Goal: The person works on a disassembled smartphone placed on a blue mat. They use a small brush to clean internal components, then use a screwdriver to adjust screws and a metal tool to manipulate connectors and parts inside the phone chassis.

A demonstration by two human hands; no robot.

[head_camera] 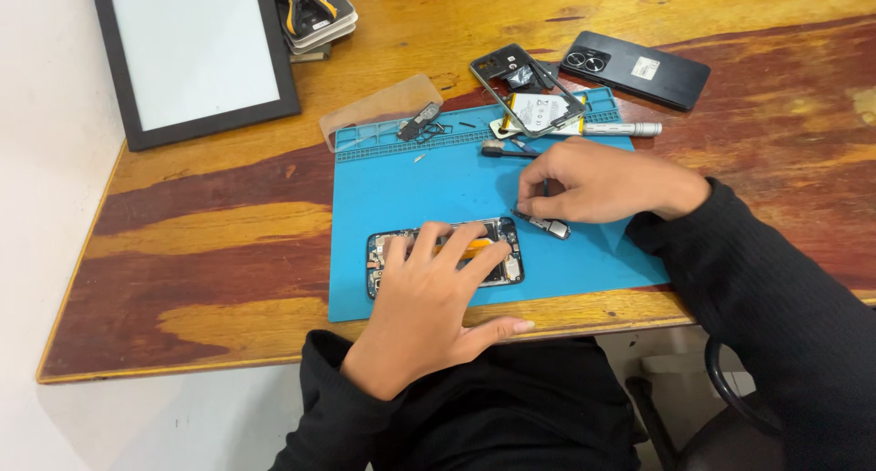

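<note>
An opened black phone (505, 252) lies flat on the blue repair mat (429, 183), its insides facing up. My left hand (429, 298) rests on it with fingers spread, pressing it down. My right hand (598, 181) is further right on the mat, fingertips pinched on a small dark flat part (546, 225) lying just right of the phone. Both sleeves are black.
At the mat's far edge lie a phone frame with a white battery (529, 92), small tools and a silver pen-like tool (620, 129). A black phone back cover (636, 68) lies beyond. A framed whiteboard (192, 51) leans at far left beside a stack with pliers (310, 15).
</note>
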